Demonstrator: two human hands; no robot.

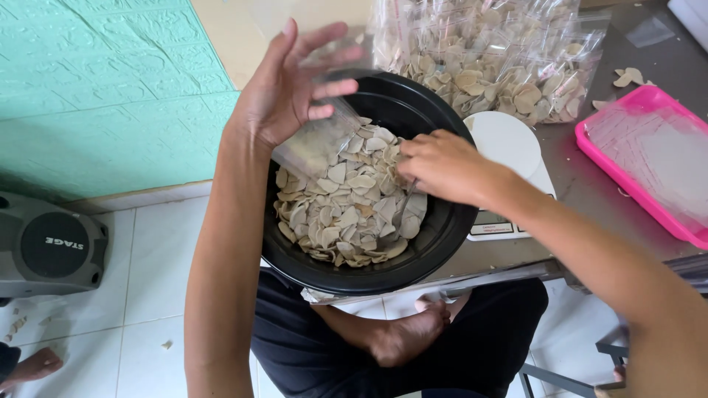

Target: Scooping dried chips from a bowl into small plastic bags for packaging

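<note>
Head view: left hand (284, 92) grips a limp clear plastic bag (313, 140) by its mouth; right hand (442, 166) pinches light, brittle chips (346, 210) in black bowl (442, 243).

Home snack-packing corner: tiled floor (147, 295), scale (509, 147), bagged chips (509, 66).

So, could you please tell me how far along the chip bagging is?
Done: a pile of filled clear bags lies behind the white scale. In hand: the left hand holds a partly filled bag over the black bowl while the right hand gathers chips. Left: many chips remain.
</note>
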